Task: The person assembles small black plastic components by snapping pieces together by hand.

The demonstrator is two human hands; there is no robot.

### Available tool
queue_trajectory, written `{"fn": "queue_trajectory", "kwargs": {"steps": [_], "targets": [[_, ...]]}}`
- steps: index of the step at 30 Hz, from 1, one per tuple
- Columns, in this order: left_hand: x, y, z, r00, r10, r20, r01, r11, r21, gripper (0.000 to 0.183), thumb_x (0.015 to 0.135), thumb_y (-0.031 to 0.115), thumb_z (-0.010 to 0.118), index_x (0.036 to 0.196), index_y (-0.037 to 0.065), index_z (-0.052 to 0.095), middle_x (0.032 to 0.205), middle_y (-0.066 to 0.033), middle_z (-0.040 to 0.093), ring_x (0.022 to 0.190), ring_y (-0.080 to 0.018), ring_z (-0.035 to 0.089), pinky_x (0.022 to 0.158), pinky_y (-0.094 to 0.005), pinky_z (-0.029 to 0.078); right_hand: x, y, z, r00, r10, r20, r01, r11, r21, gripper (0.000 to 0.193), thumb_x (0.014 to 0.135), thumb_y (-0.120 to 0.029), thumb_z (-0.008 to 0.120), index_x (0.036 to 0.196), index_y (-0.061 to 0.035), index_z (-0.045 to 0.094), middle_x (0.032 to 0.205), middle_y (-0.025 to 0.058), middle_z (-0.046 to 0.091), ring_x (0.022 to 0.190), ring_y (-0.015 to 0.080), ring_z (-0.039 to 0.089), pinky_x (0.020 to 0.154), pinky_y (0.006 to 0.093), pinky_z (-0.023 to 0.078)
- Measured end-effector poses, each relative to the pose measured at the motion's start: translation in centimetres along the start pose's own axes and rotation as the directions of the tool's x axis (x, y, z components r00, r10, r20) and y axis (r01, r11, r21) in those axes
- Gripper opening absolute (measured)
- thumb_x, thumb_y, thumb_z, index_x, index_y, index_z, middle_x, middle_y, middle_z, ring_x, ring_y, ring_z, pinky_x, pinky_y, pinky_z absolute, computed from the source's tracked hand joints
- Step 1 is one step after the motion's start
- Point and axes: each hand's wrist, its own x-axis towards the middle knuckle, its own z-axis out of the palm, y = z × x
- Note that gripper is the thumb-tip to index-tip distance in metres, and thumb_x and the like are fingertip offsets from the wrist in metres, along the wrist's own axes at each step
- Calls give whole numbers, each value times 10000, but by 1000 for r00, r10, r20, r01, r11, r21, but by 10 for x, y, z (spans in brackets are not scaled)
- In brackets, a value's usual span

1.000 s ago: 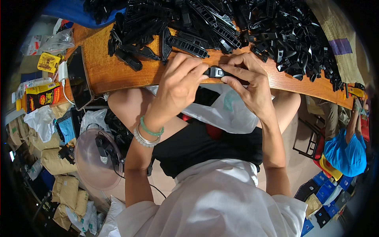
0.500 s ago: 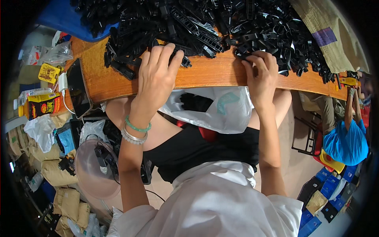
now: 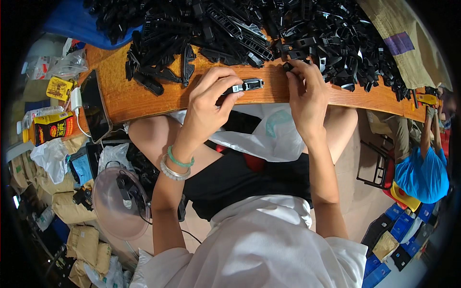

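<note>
Nearest the camera, at 6 o'clock, lies the person's white top, with a black cloth across the lap above it. A white plastic bag (image 3: 269,137) hangs at the desk's near edge, between the knees.

Past that, the left hand (image 3: 211,103) is raised over the near edge of the wooden desk (image 3: 144,96). Its fingers (image 3: 229,91) are pressed together in a pinch on a small black clip with a pale metal part (image 3: 247,85). The clip's long axis runs roughly 9 to 3 o'clock, with its free end sticking out toward 3 o'clock, toward the other hand.

The right hand (image 3: 307,93) rests on the desk just beside it, at 3 o'clock from the clip. Its fingers are curled, the tips closing on a small black piece (image 3: 288,66) at the edge of the heap; whether that piece is fully gripped I cannot tell. This piece lies at about 1 o'clock from the clip, near but apart. The right hand is the nearer one to the heap, while the left alone holds the clip.

Farthest off, at 12 o'clock, a pile of black plastic parts (image 3: 249,29) covers the back of the desk. A dark phone (image 3: 94,106) lies at 9 o'clock on the desk's left end.
</note>
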Motion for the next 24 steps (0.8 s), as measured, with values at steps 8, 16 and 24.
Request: {"fn": "queue_trajectory", "kwargs": {"steps": [8, 16, 24], "targets": [[1, 0, 2, 999, 47, -21, -44, 990, 131, 243, 706, -17, 747, 928, -19, 647, 953, -103, 603, 888, -267, 567, 755, -355, 476, 10, -16, -5, 954, 239, 181, -294, 868, 401, 249, 799, 51, 671, 1047, 28, 658, 840, 75, 609, 761, 139, 604, 646, 251, 498], [1, -4, 1, 997, 75, -18, -72, 988, 138, 250, 703, -8, 755, 928, -14, 647, 934, -103, 595, 864, -263, 562, 728, -351, 479, 1, -10, 8, 969, 178, 170, -240, 831, 501, 144, 808, 58, 668, 948, 27, 671, 1002, 68, 592, 784, 114, 582, 686, 242, 499], [0, -2, -1, 999, 42, -12, -40, 991, 130, 212, 708, -13, 744, 908, -14, 673, 898, -97, 587, 838, -256, 548, 701, -347, 471, -7, -6, -11, 980, 142, 140, -171, 960, 221, 230, 777, 34, 697, 1005, 25, 667, 889, 97, 599, 753, 164, 593, 661, 277, 483]]}}
